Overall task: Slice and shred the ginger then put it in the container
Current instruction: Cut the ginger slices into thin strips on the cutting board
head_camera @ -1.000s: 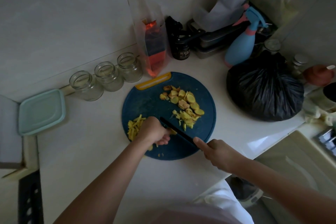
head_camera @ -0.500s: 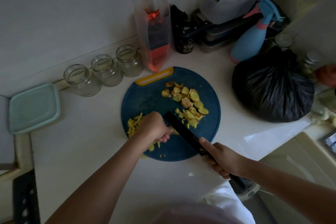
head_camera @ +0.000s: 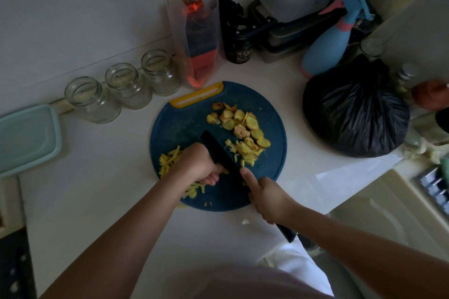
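Ginger (head_camera: 245, 150) cut this thin is light and stiff, damp on its cut faces and likely a little slippery, so a loose pinch could let it skate. It is fibrous, so I judge it snaps rather than bends. The safest hold is from above, fingertips tucked back and knuckles toward the blade. For carrying it off, scooping a heap will probably serve better than picking at single strips.

All the ginger lies on the round blue cutting board (head_camera: 184, 128). Pale yellow slices (head_camera: 233, 120), some with tan skin at the rim, sit heaped on the board's far right part. Thin yellow shreds (head_camera: 167, 161) lie along its near left edge, and a few crumbs are scattered at the near rim.

The left hand (head_camera: 198, 165) is curled over the board's near middle, fingertips folded down on a small bit of ginger that barely shows beside the blade. The right hand (head_camera: 267, 198), at the board's near right edge, is wrapped round the handle of a black knife (head_camera: 218, 150), forefinger stretched along its back. The blade runs slantwise toward the board's centre, touching the left knuckles.

A pale green lidded container (head_camera: 26, 138) sits well to the left of the board, which I take to be where the ginger goes.
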